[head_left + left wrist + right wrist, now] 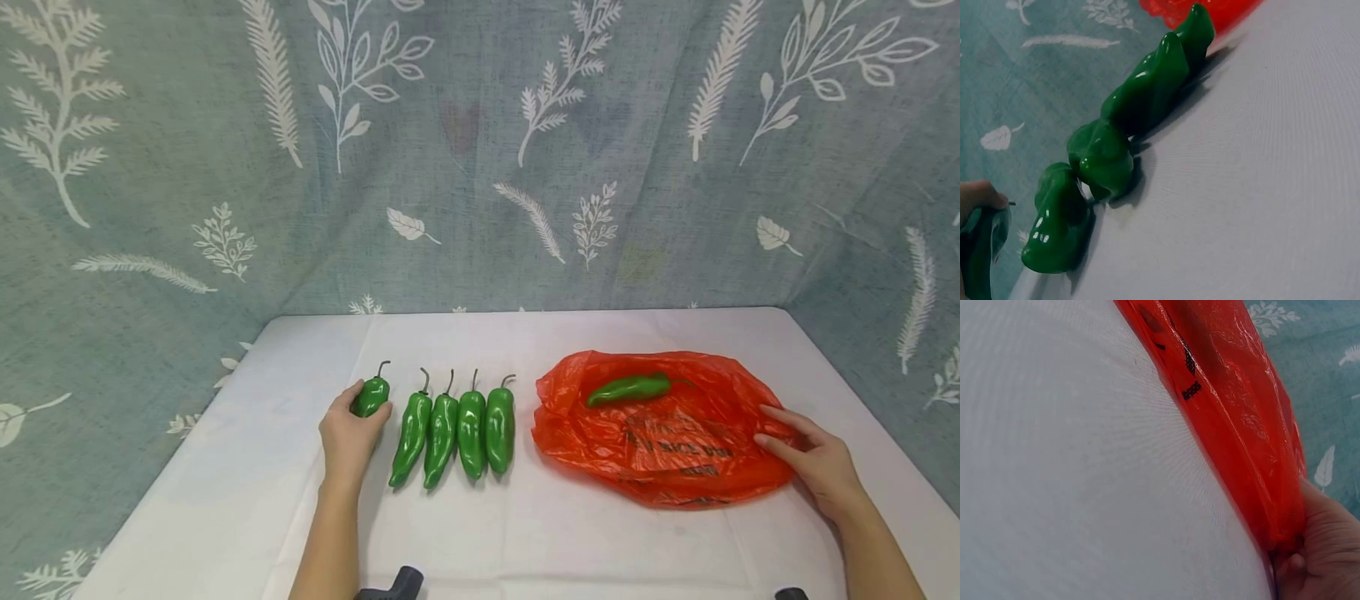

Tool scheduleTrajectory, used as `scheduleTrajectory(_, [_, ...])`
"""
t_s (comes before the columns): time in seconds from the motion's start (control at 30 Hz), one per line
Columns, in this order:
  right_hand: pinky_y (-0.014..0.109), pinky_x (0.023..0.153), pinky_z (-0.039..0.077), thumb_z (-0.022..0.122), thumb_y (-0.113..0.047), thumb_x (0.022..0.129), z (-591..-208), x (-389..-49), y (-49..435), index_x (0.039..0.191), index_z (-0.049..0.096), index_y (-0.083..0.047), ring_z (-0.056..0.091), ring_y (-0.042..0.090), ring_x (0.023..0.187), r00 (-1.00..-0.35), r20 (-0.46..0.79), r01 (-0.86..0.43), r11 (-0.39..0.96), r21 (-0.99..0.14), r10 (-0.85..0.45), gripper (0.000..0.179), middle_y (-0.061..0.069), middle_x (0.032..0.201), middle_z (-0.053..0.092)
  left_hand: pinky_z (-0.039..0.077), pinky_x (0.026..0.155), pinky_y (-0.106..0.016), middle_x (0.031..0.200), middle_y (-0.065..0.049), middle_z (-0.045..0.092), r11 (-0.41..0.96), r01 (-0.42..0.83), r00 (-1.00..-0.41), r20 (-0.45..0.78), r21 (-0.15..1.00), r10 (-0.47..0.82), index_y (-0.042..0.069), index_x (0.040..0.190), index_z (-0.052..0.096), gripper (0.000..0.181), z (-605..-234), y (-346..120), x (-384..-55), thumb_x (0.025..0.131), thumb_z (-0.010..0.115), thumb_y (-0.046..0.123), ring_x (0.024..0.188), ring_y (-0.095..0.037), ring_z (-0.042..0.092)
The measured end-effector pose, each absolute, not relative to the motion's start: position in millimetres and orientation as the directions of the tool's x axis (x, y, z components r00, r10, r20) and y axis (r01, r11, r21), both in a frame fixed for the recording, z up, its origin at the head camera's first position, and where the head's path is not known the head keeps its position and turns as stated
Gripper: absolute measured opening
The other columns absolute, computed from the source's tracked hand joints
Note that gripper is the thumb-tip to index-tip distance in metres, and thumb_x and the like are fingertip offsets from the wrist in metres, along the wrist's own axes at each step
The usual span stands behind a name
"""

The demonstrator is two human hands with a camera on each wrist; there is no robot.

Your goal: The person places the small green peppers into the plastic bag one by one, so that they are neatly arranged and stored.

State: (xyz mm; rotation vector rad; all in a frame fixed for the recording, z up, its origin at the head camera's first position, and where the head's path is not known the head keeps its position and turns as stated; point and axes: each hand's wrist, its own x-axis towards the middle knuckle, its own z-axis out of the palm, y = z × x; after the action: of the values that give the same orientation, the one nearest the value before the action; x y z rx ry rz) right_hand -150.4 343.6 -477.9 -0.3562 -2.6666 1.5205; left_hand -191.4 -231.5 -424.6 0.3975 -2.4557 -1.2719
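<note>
My left hand [352, 437] grips a green pepper [372, 397] at the left end of a row, its thin stem pointing away from me. In the left wrist view, part of the held pepper [985, 250] shows at the lower left, beside the thumb. Several more glossy green peppers [471, 433] lie side by side just right of it, stems toward the back. At the right, my right hand [817, 462] holds the end of a crinkled red plastic bag [600, 454]; the right wrist view shows the bag [1235, 444] gathered at the fingers. One pepper [628, 389] lies on the bag, tip leftward.
A white cloth [570, 542] covers the table. Behind it and along both sides hangs a grey-green curtain [465, 208] with white leaf prints. Dark wrist straps [401, 583] show at the bottom edge.
</note>
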Motion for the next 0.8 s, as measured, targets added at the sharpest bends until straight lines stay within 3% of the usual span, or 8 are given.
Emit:
scheduleTrajectory(0.23, [0.001, 0.079, 0.039, 0.061, -0.044, 0.089, -475, -150, 343, 0.146, 0.039, -0.025, 0.021, 0.036, 0.14, -0.973, -0.073, 0.176, 0.498, -0.849, 0.22, 0.064, 0.014, 0.155, 0.023, 0.047, 0.094, -0.05, 0.132, -0.026, 0.051, 0.544, 0.006, -0.891, 0.252, 0.839, -0.379, -0.003, 0.133, 0.05, 0.059, -410, -228, -189, 0.082, 0.072, 0.015, 0.118, -0.04, 0.052])
scheduleTrajectory(0.8, [0.001, 0.074, 0.042, 0.061, -0.045, 0.089, -475, -151, 342, 0.146, 0.039, -0.023, 0.024, 0.038, 0.135, -0.972, -0.078, 0.18, 0.487, -0.854, 0.223, 0.065, 0.019, 0.153, 0.024, 0.048, 0.094, -0.046, 0.129, -0.017, 0.056, 0.557, 0.092, -0.943, 0.251, 0.826, -0.218, 0.004, 0.134, 0.052, 0.06, -387, -200, -176, 0.079, 0.075, 0.013, 0.118, -0.034, 0.054])
